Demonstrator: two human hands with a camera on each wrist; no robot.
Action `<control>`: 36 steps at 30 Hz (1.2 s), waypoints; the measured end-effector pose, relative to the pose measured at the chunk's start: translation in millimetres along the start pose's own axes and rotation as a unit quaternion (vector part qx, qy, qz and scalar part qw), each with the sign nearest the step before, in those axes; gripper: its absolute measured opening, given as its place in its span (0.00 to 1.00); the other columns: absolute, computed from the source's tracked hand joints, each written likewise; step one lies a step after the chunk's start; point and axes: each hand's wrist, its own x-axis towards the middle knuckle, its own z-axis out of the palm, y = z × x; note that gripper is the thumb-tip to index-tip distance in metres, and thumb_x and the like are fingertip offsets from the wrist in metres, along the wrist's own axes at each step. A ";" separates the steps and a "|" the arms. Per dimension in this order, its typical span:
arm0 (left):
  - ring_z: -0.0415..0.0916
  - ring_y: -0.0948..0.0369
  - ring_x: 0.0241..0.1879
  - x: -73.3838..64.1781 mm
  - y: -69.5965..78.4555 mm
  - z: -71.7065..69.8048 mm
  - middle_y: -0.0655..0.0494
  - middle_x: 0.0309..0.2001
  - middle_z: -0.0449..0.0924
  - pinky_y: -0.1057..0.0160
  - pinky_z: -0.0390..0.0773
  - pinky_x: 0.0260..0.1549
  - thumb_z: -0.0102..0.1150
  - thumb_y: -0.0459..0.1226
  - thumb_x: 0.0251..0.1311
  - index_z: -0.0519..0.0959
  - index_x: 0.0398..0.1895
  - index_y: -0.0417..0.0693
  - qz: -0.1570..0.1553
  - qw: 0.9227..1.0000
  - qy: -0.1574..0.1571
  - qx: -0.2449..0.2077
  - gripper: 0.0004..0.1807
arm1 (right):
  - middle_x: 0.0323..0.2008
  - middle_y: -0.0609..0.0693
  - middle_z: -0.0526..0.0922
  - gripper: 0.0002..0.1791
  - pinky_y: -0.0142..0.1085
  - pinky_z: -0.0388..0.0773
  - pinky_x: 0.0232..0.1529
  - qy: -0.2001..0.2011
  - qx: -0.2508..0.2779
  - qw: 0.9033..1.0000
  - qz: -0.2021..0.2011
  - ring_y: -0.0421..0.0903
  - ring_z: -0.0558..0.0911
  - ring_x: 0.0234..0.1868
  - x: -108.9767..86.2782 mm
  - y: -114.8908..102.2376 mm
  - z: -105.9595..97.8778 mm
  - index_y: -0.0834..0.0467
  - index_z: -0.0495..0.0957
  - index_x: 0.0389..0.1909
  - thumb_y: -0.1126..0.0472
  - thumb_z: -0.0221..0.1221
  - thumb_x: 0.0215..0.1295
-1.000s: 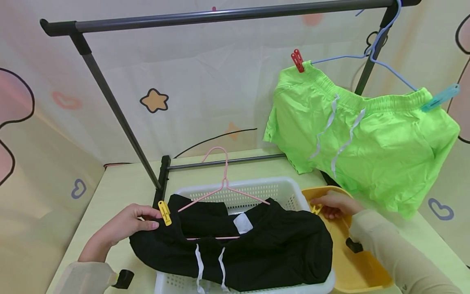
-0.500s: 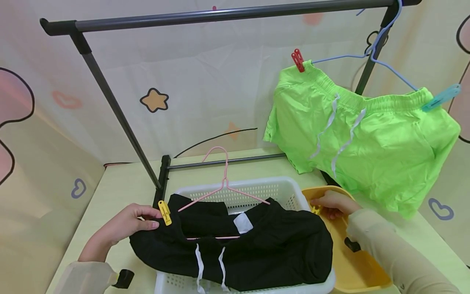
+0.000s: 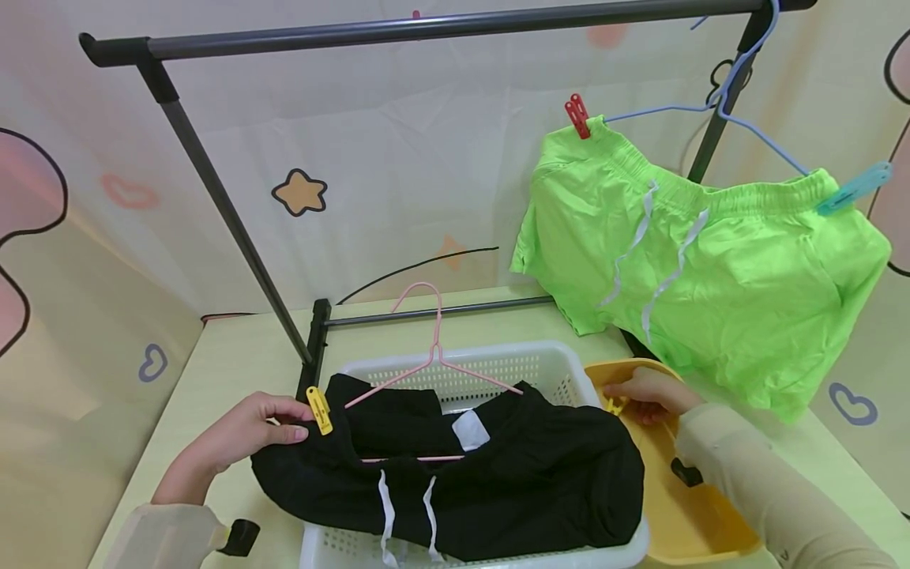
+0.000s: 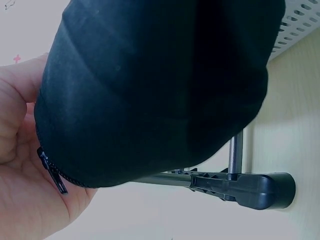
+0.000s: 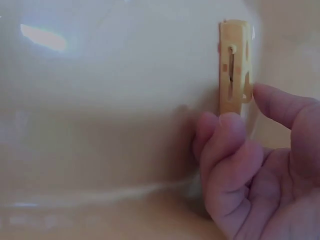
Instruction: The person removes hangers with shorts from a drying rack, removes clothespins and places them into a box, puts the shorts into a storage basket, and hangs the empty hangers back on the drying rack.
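Observation:
Black shorts (image 3: 526,482) with white drawstrings lie across the top of a white perforated basket (image 3: 498,363). A pink hanger (image 3: 436,336) is set inside their waistband. My left hand (image 3: 238,442) pinches the waistband's left end, right beside a yellow clothespin (image 3: 319,411) clipped there. In the left wrist view the black fabric covers most of that hand's fingers, and a zipper pull (image 4: 51,172) shows near the palm. Inside the yellow basin (image 3: 700,521), my right hand (image 3: 654,393) holds another yellow clothespin (image 5: 234,65), fingers curled at its lower end and thumb at its side.
A dark rack's top bar (image 3: 455,27) spans the back. Bright green shorts (image 3: 739,276) hang at right on a blue hanger (image 3: 742,122), clipped by a red clothespin (image 3: 578,117) and a teal one (image 3: 855,190). They hang close over the basin.

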 end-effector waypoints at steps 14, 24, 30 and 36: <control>0.68 0.65 0.29 1.6 0.6 -1.2 0.54 0.29 0.73 0.68 0.70 0.31 0.59 0.38 0.51 0.77 0.35 0.37 0.005 1.000 0.001 0.018 0.12 | 0.12 0.46 0.68 0.23 0.30 0.70 0.16 -0.008 -0.005 1.000 -0.011 0.38 0.69 0.11 -14.0 -8.7 -15.5 0.61 0.70 0.24 0.44 0.50 0.59; 0.67 0.66 0.29 0.4 1.7 -0.4 0.52 0.30 0.73 0.68 0.70 0.30 0.59 0.36 0.51 0.77 0.36 0.35 0.004 1.000 0.002 0.009 0.13 | 0.14 0.48 0.70 0.19 0.30 0.70 0.18 -0.041 0.022 0.997 -0.058 0.40 0.67 0.13 -31.8 -19.5 -27.4 0.59 0.66 0.23 0.46 0.47 0.63; 0.67 0.65 0.30 -0.2 1.4 0.0 0.50 0.30 0.73 0.68 0.71 0.31 0.59 0.36 0.52 0.76 0.37 0.35 -0.003 1.000 0.002 0.002 0.13 | 0.20 0.49 0.74 0.20 0.33 0.72 0.21 -0.031 0.023 0.996 -0.085 0.42 0.72 0.18 -40.2 -26.8 -31.4 0.59 0.66 0.26 0.45 0.48 0.62; 0.67 0.64 0.30 -0.4 1.6 0.1 0.50 0.31 0.73 0.68 0.71 0.31 0.59 0.36 0.52 0.76 0.38 0.34 -0.009 1.000 0.000 -0.004 0.14 | 0.25 0.52 0.75 0.23 0.35 0.73 0.24 -0.032 0.014 0.993 -0.113 0.44 0.74 0.23 -48.9 -37.2 -34.9 0.62 0.68 0.33 0.43 0.48 0.62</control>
